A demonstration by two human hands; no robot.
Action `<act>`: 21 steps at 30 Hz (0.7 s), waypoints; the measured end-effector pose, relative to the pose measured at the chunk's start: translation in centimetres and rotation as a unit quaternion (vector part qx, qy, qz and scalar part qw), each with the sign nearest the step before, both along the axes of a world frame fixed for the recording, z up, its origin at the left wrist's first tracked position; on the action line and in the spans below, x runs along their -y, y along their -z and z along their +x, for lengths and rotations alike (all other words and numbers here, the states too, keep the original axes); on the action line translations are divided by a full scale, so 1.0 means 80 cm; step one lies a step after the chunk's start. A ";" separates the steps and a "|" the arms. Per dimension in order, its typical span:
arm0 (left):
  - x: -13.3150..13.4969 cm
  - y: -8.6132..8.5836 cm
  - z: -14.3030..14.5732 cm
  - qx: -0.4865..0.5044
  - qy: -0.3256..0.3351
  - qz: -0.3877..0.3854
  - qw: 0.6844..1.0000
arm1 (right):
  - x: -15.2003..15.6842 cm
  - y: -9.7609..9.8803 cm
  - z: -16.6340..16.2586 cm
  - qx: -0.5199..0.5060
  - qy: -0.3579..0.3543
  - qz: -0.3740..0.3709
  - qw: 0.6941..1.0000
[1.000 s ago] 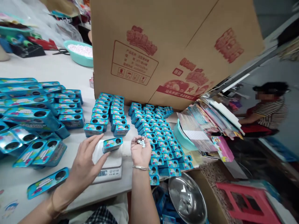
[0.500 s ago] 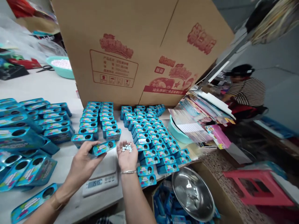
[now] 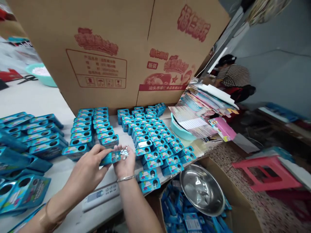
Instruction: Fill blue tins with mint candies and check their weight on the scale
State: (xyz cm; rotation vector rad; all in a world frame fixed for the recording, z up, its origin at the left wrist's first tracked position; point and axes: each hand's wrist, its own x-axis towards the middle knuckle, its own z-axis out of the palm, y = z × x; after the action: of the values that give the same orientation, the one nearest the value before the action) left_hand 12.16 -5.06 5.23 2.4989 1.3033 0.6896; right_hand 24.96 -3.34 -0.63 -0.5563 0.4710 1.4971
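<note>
My left hand (image 3: 86,168) grips a small blue box (image 3: 110,158) with a printed label, tilted toward my right palm. My right hand (image 3: 126,165) is turned palm up and cupped, with small white candies (image 3: 124,152) lying in it. The box's end is at the edge of that palm, right beside the candies. Below both hands on the table lies a white kitchen scale (image 3: 100,196), partly covered by my left hand and forearm; its display seems to read zero.
Rows of blue boxes (image 3: 148,136) stand on the table (image 3: 70,176), with more at left. A large carton (image 3: 109,19) rises behind. At right are a turquoise basin (image 3: 181,131) and stacked papers (image 3: 209,100). A metal bowl (image 3: 201,191) rests over blue packs. A person (image 3: 233,74) sits farther back.
My left hand has lifted the blue box off the scale area and brought it, tilted, against my right palm. The display dropped from about 154.6 to zero. The view has shifted right.
</note>
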 end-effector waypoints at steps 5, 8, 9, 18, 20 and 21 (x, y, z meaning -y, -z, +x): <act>0.002 -0.015 -0.004 -0.056 -0.019 0.024 0.998 | 0.001 -0.006 0.003 -0.006 -0.004 -0.011 1.000; -0.001 -0.012 -0.004 -0.048 -0.022 0.004 0.999 | 0.003 -0.009 0.005 -0.008 -0.007 -0.011 1.000; -0.001 -0.012 -0.005 -0.033 -0.025 -0.001 0.999 | 0.003 -0.009 0.006 -0.011 -0.009 -0.011 1.000; 0.010 0.058 -0.048 0.170 -0.142 -0.116 0.968 | 0.012 -0.012 0.035 0.003 -0.014 0.047 0.999; 0.016 0.089 -0.055 0.195 -0.167 -0.150 0.955 | 0.014 -0.013 0.042 0.004 -0.010 0.051 0.999; 0.019 0.100 -0.058 0.203 -0.173 -0.166 0.950 | 0.014 -0.014 0.045 0.007 -0.009 0.052 0.999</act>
State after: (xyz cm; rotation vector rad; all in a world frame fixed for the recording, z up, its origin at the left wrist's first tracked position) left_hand 7.55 -6.59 -2.81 1.7668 1.5519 0.9112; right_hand 28.57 -4.50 0.51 -0.4898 0.3764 1.5243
